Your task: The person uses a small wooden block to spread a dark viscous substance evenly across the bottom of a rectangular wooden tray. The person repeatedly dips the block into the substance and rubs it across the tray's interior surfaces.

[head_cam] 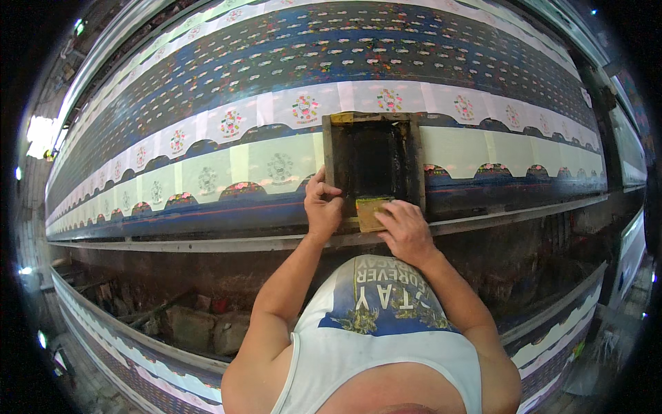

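A wooden-framed printing screen (328, 150) lies over the pale fabric row at the near edge of the long table, its mesh dark with ink. My left hand (321, 207) is at the lower left corner of this frame, fingers curled against its side rail. Between the fingers and thumb of my right hand (408, 227) is a flat tan squeegee (370, 216) with a yellowish upper edge. It tilts at the near end of the screen. Left of the frame, pale fabric pieces (248, 164) carry dark outline prints; the pieces to the right (455, 150) show no print.
Beyond the screen, a row of white fabric pieces (351, 98) bears multicoloured round prints. A metal rail (207, 245) runs along the table's near edge. Behind me stands another long table (139, 357) with fabric rows. Blocks (191, 321) sit below, between the tables.
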The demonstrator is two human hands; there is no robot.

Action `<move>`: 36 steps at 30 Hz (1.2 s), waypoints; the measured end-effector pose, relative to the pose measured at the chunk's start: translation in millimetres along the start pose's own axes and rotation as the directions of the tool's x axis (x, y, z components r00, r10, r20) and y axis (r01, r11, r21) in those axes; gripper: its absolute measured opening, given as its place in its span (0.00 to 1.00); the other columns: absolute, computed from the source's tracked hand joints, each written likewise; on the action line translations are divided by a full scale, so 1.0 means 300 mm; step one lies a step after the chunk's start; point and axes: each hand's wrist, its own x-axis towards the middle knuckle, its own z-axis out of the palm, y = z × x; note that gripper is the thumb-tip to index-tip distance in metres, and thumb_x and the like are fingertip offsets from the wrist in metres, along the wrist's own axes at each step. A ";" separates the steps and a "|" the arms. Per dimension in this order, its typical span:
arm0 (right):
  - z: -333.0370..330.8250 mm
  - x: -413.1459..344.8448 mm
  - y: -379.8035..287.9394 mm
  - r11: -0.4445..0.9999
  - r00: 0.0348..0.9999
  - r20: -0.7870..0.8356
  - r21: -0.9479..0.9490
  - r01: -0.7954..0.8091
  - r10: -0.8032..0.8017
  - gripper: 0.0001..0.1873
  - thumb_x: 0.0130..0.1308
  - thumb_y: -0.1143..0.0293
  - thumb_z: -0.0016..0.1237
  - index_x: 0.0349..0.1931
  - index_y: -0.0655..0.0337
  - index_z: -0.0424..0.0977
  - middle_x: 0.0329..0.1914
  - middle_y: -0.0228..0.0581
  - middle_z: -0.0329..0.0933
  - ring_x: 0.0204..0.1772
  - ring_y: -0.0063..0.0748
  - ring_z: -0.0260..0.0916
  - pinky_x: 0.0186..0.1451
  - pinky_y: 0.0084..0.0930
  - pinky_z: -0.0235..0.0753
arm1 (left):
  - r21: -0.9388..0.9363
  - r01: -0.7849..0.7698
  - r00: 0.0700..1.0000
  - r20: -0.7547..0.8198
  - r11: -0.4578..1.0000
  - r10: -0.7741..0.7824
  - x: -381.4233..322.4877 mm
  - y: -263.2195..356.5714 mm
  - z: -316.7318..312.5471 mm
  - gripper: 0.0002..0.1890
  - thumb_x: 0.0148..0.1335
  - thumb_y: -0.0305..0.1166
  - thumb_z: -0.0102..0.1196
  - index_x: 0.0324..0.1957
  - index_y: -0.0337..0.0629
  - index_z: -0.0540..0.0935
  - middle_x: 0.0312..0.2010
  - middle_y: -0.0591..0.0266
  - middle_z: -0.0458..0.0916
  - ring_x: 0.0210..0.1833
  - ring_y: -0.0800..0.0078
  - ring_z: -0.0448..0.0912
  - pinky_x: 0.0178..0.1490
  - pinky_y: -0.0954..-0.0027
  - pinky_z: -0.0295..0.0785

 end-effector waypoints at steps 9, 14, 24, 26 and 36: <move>-0.052 0.138 0.047 0.992 0.992 0.039 -0.040 -0.118 0.120 0.21 0.67 0.77 0.57 0.61 0.67 0.82 0.54 0.49 0.85 0.60 0.56 0.80 0.63 0.49 0.80 | -0.017 0.033 0.999 -0.001 0.999 -0.033 0.013 -0.020 0.016 0.10 0.48 0.12 0.64 0.31 0.38 0.84 0.80 0.34 0.74 0.84 0.43 0.72 0.85 0.51 0.63; -0.062 0.101 0.156 0.878 0.873 -0.108 -0.005 -0.478 0.475 0.13 0.70 0.70 0.60 0.48 0.68 0.74 0.46 0.58 0.78 0.52 0.70 0.81 0.54 0.60 0.81 | 0.064 0.048 0.998 0.046 0.997 -0.051 0.019 0.009 0.010 0.12 0.55 0.15 0.64 0.42 0.38 0.88 0.79 0.38 0.75 0.81 0.46 0.74 0.83 0.51 0.65; 0.005 0.151 0.129 0.881 0.883 -0.009 0.075 -0.468 0.470 0.17 0.70 0.72 0.61 0.56 0.67 0.76 0.52 0.57 0.80 0.57 0.70 0.82 0.59 0.59 0.82 | -0.138 0.209 0.977 0.067 0.968 -0.202 0.060 -0.042 -0.020 0.21 0.69 0.17 0.64 0.64 0.34 0.85 0.69 0.46 0.83 0.63 0.63 0.86 0.67 0.63 0.81; -0.041 0.206 0.096 0.908 0.911 0.095 0.088 -0.410 0.402 0.19 0.70 0.73 0.61 0.60 0.63 0.79 0.55 0.56 0.83 0.59 0.68 0.83 0.61 0.58 0.83 | -0.068 0.272 0.956 0.131 0.960 -0.262 0.093 -0.004 -0.048 0.25 0.69 0.16 0.64 0.68 0.34 0.83 0.66 0.48 0.85 0.59 0.64 0.88 0.65 0.64 0.83; -0.016 0.523 0.295 0.956 0.648 0.752 0.084 -0.280 0.123 0.17 0.65 0.74 0.67 0.55 0.62 0.86 0.48 0.54 0.92 0.55 0.56 0.90 0.59 0.52 0.84 | -0.093 0.312 0.933 0.218 0.946 -0.286 0.141 0.039 -0.072 0.38 0.68 0.14 0.68 0.80 0.35 0.72 0.68 0.46 0.84 0.65 0.63 0.87 0.68 0.62 0.84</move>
